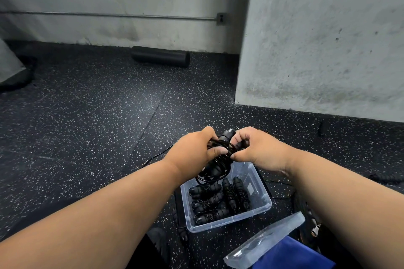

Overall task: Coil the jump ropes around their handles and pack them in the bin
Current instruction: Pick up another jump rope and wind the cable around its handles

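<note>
Several wound jump ropes (215,202) already lay packed in the clear plastic bin (260,201) on the floor, so most of the work looked done. One more rope bundle (220,159) was held just above the far end of the bin: the left hand (196,148) gripped its handles with fingers curled round them, thumb across the coils, while the right hand (251,148) pinched the black cord against the bundle, apparently securing the last turns. What seemed left was finishing that wrap and setting the bundle in with the others. A thin cord (157,155) trailed on the speckled floor (87,116) to the left; whether it belonged to this rope could not be told. The bin's lid (269,240) lay near right, over something blue (293,255). A black foam roller (160,56) rested far off by the wall. Nothing blocked the bin's opening.
</note>
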Demonstrator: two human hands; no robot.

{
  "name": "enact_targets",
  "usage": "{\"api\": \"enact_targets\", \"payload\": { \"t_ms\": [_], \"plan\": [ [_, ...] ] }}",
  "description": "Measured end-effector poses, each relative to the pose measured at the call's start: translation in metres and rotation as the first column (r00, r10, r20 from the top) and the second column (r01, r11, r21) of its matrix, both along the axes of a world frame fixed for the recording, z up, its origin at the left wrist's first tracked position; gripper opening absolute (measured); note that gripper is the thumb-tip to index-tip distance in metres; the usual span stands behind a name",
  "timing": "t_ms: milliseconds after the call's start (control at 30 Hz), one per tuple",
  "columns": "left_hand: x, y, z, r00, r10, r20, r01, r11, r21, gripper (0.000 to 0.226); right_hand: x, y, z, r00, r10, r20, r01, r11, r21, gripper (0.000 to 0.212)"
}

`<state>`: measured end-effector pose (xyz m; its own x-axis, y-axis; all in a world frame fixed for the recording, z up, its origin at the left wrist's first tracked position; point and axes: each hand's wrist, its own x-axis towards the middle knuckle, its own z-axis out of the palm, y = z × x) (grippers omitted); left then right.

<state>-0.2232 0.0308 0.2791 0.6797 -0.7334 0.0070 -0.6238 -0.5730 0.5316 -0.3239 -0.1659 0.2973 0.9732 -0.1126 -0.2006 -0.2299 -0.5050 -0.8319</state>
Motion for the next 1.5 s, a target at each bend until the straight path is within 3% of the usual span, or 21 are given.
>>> {"api": "enact_targets", "payload": {
  "t_ms": [133, 333, 500, 600, 733, 933, 1067, 1333, 1500],
  "plan": [
    [0.0, 0.0, -0.003, 0.999, 0.031, 0.016, -0.031, 0.999, -0.024, 0.041, -0.001, -0.001, -0.004, 0.996, 0.031, 0.082, -0.012, 0.974, -0.225, 0.027],
    [0.001, 0.0, -0.006, 0.994, 0.094, -0.062, -0.098, 0.993, -0.069, 0.036, -0.003, -0.001, -0.006, 0.976, 0.0, 0.216, 0.064, 0.954, -0.292, 0.017],
    [-0.007, -0.001, -0.011, 0.991, 0.067, -0.12, -0.075, 0.995, -0.062, 0.031, -0.002, -0.005, -0.003, 0.986, 0.031, 0.164, 0.024, 0.946, -0.323, 0.018],
    [-0.009, -0.004, -0.009, 0.965, 0.062, -0.253, -0.088, 0.992, -0.092, 0.027, -0.002, -0.003, -0.006, 0.986, 0.033, 0.164, 0.026, 0.939, -0.343, 0.02],
    [-0.009, -0.007, -0.009, 0.834, 0.076, -0.546, -0.182, 0.973, -0.142, 0.027, -0.005, 0.0, -0.004, 0.978, 0.049, 0.203, 0.035, 0.921, -0.388, 0.024],
    [-0.007, -0.009, -0.012, 0.573, 0.088, -0.815, -0.28, 0.956, -0.093, 0.028, -0.009, 0.01, -0.006, 0.966, 0.086, 0.245, 0.059, 0.846, -0.53, 0.027],
    [-0.016, -0.011, -0.011, 0.533, 0.122, -0.837, -0.309, 0.949, -0.058, 0.04, -0.009, 0.009, -0.006, 0.956, 0.163, 0.246, 0.014, 0.808, -0.59, 0.021],
    [-0.026, -0.016, -0.003, 0.271, -0.038, -0.962, -0.498, 0.85, -0.173, 0.05, -0.01, 0.022, -0.01, 0.915, 0.111, 0.387, 0.149, 0.8, -0.582, 0.013],
    [-0.027, -0.016, 0.0, 0.279, -0.063, -0.958, -0.531, 0.821, -0.209, 0.037, -0.005, 0.017, -0.001, 0.923, 0.115, 0.367, 0.118, 0.824, -0.554, 0.016]
  ]
}}
